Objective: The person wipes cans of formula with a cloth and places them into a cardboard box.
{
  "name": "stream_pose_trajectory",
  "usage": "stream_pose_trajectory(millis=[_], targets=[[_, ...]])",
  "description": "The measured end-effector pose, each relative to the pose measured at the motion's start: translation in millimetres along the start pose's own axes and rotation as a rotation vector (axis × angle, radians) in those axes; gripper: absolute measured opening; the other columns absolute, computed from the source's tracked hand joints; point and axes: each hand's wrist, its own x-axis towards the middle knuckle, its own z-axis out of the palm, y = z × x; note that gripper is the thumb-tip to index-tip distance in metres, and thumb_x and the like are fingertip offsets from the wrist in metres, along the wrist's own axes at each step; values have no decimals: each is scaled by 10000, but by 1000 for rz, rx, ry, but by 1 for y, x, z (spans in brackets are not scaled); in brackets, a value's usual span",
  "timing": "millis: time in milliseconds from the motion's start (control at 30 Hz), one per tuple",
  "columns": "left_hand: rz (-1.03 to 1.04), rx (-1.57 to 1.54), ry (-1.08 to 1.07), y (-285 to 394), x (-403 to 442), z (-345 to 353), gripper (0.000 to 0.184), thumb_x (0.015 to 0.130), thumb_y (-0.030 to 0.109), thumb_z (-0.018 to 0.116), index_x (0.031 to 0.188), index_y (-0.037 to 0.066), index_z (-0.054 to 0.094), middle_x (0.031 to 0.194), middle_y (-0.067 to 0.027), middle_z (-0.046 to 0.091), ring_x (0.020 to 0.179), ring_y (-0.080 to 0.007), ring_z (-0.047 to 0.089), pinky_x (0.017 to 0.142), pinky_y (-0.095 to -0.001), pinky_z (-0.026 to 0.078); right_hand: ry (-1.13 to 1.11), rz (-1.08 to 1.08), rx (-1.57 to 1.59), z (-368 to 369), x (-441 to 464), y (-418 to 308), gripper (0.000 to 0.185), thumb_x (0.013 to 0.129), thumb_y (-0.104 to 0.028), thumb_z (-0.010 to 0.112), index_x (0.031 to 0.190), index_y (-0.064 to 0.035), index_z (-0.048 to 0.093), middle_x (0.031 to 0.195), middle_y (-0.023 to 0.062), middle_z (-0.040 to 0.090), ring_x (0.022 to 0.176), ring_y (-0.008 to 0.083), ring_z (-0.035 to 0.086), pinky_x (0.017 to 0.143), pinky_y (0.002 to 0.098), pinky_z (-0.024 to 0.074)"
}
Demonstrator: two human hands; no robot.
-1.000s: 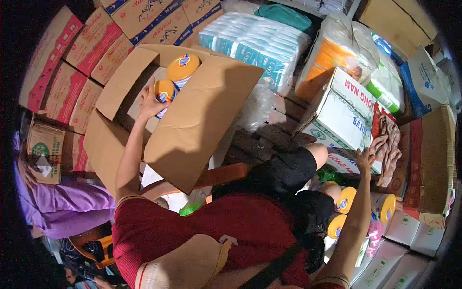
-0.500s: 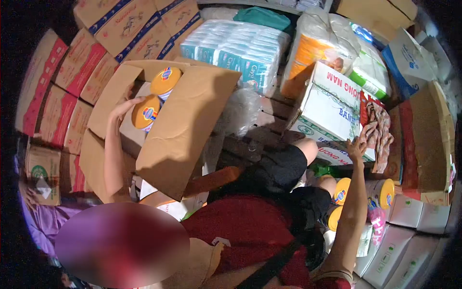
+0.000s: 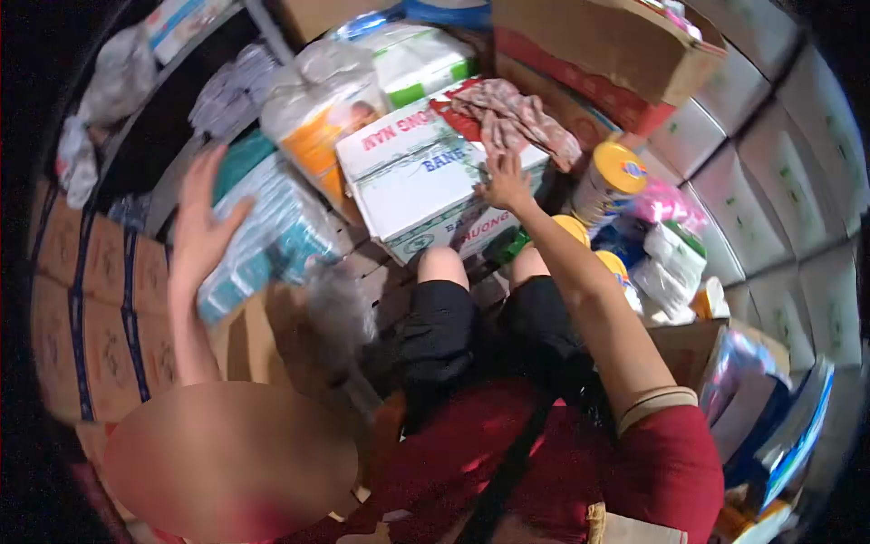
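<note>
Resting on the right part of the white printed box (image 3: 394, 186), in the head view, the right hand (image 3: 507, 183) has its fingers loosely spread, just beside the crumpled patterned cloth (image 3: 521, 118) lying over the box's far right corner. The left hand (image 3: 201, 222) is raised at the left, fingers and thumb apart, before the plastic-wrapped bundle (image 3: 276, 204); whether they touch, I cannot tell. A yellow-lidded can (image 3: 605, 190) stands right of the box.
</note>
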Motion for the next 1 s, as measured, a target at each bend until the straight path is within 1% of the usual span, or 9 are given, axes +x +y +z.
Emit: stream_pose_trajectory(millis=[167, 233, 333, 433, 500, 700, 733, 867, 1000], targets=[[321, -283, -125, 33, 105, 194, 693, 723, 372, 627, 1272, 34, 372, 1276, -217, 392, 1213, -364, 321, 1025, -392, 233, 21, -20, 60, -59, -15, 6, 753, 760, -469, 528, 1376, -238, 162, 1432, 187, 33, 1315, 381, 33, 981, 620, 156], [269, -388, -279, 75, 110, 253, 738, 699, 406, 640, 1276, 37, 366, 1273, -246, 379, 1220, -369, 312, 1023, -405, 231, 27, 47, -6, -59, -7, 40, 620, 770, -454, 520, 1296, -173, 353, 1406, 246, 91, 1302, 406, 101, 983, 603, 180], [190, -359, -511, 108, 94, 328, 940, 615, 495, 683, 1344, 94, 244, 1330, -272, 272, 1260, -395, 223, 1010, -499, 196, 156, 82, -20, -91, -24, 88, 602, 751, -480, 535, 1252, -171, 412, 1356, 262, 224, 1265, 428, 191, 1001, 519, 235], [63, -154, -585, 122, 77, 353, 1133, 525, 535, 727, 1384, 140, 104, 1396, -255, 130, 1291, -431, 80, 985, -592, 129, 173, 188, -29, -134, -36, 136, 711, 711, -553, 559, 1287, -181, 372, 1321, 257, 300, 1250, 415, 234, 1000, 454, 274], [39, -132, -539, 111, 63, 371, 1144, 516, 521, 737, 1385, 141, 98, 1402, -254, 108, 1294, -434, 52, 986, -598, 112, 370, 274, -38, -141, -45, 161, 851, 636, -643, 585, 1322, -224, 306, 1307, 269, 310, 1251, 421, 224, 990, 517, 249], [45, -112, -439, 107, 53, 387, 1071, 556, 376, 757, 1381, 152, 112, 1394, -260, 118, 1288, -441, 76, 992, -596, 87, 236, 492, -47, -136, -20, 165, 1086, 502, -715, 636, 1367, -275, 148, 1380, 276, 132, 1253, 505, 106, 962, 629, 160], [43, -108, -434, 107, 53, 387, 1059, 562, 360, 756, 1380, 152, 116, 1393, -259, 121, 1288, -438, 79, 992, -595, 88, 143, 604, -63, -137, -20, 163, 1171, 471, -701, 668, 1377, -282, 56, 1403, 255, 48, 1243, 537, 57, 961, 640, 142], [35, -80, -414, 108, 54, 385, 1010, 583, 311, 749, 1370, 145, 139, 1388, -238, 153, 1291, -413, 96, 1002, -580, 99, 122, 705, -47, -114, 0, 183, 1220, 451, -618, 733, 1362, -335, -28, 1399, 244, 81, 1228, 556, 57, 903, 705, 144], [-1, -81, -409, 112, 53, 380, 962, 600, 290, 738, 1359, 142, 167, 1383, -215, 179, 1294, -390, 109, 1021, -553, 99, 115, 763, 2, -131, -15, 158, 1073, 493, -524, 733, 1349, -364, 106, 1380, 225, 159, 1238, 531, 95, 900, 700, 176]])
